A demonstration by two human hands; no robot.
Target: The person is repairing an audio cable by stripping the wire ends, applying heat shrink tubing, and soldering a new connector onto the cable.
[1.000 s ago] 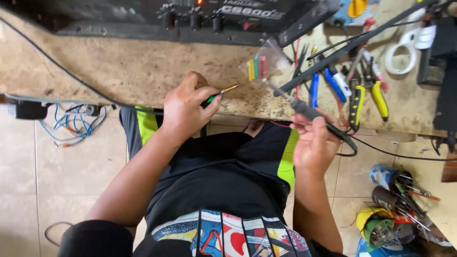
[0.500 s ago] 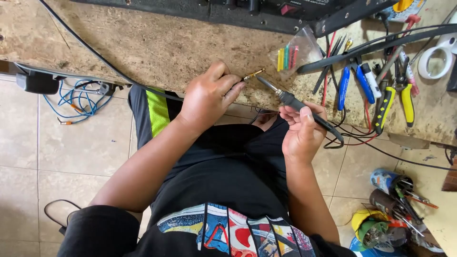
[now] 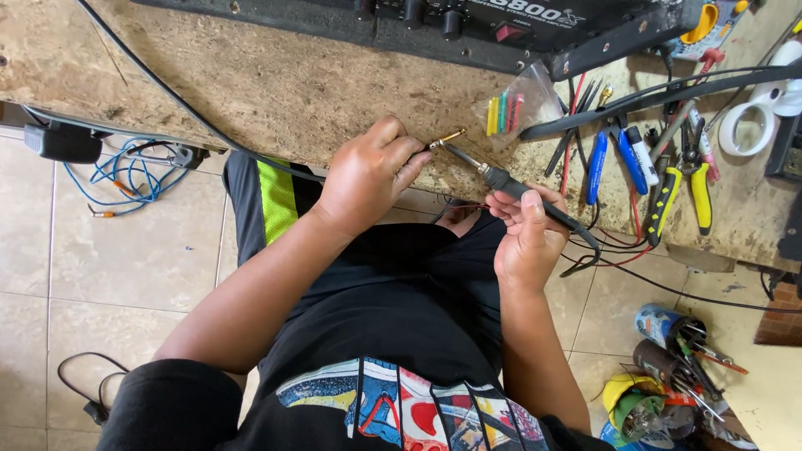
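Your soldering iron [image 3: 510, 185] lies on a slant, its long axis running from the black handle at the lower right up to the metal tip at the upper left, and that tip points at the small brass plug [image 3: 447, 138]. The plug's own axis tilts the other way, its free end aimed up and to the right, and the two meet just over the front edge of the worn workbench [image 3: 251, 92].

Your left hand [image 3: 368, 175] reaches in from the lower left, forearm angled upward, fingers pinched shut around the plug's near end. Your right hand [image 3: 526, 238] sits lower, in front of your chest, wrist bent back, fingers curled tight around the iron's handle.

You have one iron and one plug in hand. On the bench to the right lie one clear bag of coloured sleeves [image 3: 514, 104], two blue-handled tools [image 3: 595, 167] and one pair of yellow-handled pliers [image 3: 681, 188].
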